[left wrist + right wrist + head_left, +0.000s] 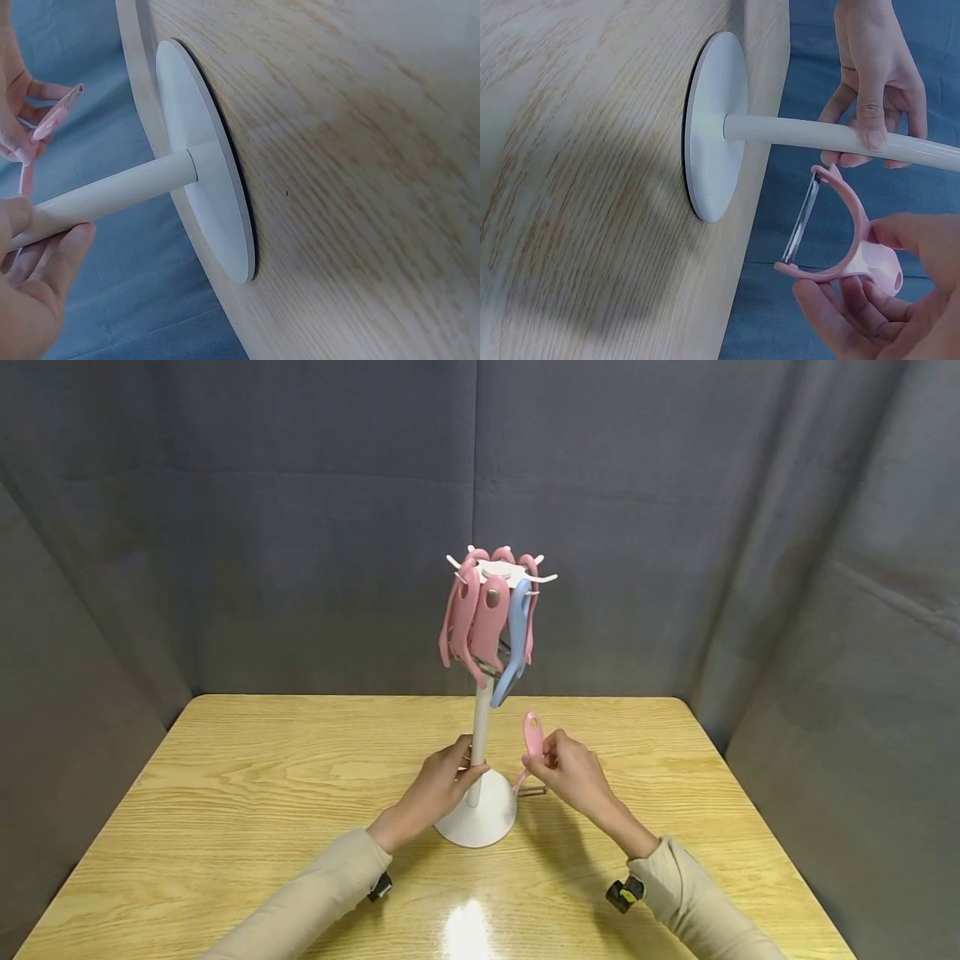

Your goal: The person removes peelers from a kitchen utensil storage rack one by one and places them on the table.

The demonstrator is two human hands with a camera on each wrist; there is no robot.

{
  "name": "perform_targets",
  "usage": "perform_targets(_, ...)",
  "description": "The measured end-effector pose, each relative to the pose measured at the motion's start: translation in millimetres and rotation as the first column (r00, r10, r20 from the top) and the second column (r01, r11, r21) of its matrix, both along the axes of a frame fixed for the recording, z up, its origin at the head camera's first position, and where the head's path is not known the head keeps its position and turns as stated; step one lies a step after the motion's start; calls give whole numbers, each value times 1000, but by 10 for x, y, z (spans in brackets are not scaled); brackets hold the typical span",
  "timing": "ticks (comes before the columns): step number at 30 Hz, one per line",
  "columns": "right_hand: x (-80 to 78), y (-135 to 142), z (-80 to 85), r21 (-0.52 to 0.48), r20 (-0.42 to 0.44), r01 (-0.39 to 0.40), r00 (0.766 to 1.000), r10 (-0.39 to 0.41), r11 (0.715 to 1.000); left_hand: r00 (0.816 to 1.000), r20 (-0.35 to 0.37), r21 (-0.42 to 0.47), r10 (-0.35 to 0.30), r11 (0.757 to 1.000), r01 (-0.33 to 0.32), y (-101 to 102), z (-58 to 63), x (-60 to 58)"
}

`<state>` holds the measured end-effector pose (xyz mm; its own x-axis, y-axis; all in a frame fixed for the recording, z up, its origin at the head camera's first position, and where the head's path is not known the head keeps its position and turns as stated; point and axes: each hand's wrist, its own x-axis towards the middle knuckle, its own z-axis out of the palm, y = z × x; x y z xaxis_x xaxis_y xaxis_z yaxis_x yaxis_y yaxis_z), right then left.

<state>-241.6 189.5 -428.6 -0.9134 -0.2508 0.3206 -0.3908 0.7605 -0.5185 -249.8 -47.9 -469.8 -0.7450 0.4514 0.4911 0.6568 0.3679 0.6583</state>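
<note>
A white stand [480,718] with a round base [480,818] stands upright on the table. My left hand [438,781] holds its pole [802,136] low down, thumb on one side and fingers curled round the other. Just right of the pole, my right hand [572,770] pinches a pink Y-shaped peeler [860,247] by its handle, thumb against fingers. The peeler's metal blade [801,217] faces the base in the right wrist view. From the stand's top hang several pink peelers [489,622] and one blue peeler [517,635], partly hiding one another.
The wooden table [300,777] reaches back to a grey curtain [322,568], which also closes off both sides. White hooks [543,578] stick out around the top of the stand. A camera [625,893] is strapped under the right wrist, another [380,887] under the left.
</note>
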Motion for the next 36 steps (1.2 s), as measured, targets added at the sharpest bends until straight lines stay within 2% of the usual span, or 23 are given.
perform_targets(16, -9, 26, -54, 45, 32, 32, 999, -33, 998, 1000, 7, 2, -11, 1000, 11, 1, 13, 7)
perform_targets(25, -23, 35, -100, 108, 133, 57, 989, -71, 993, 1000, -14, 4, -6, 1000, 6, 0, 4, 9)
perform_targets(36, -46, 20, -178, 158, 180, 72, 979, -100, 985, 1000, -7, 10, -9, 1000, 9, -4, -1, 8)
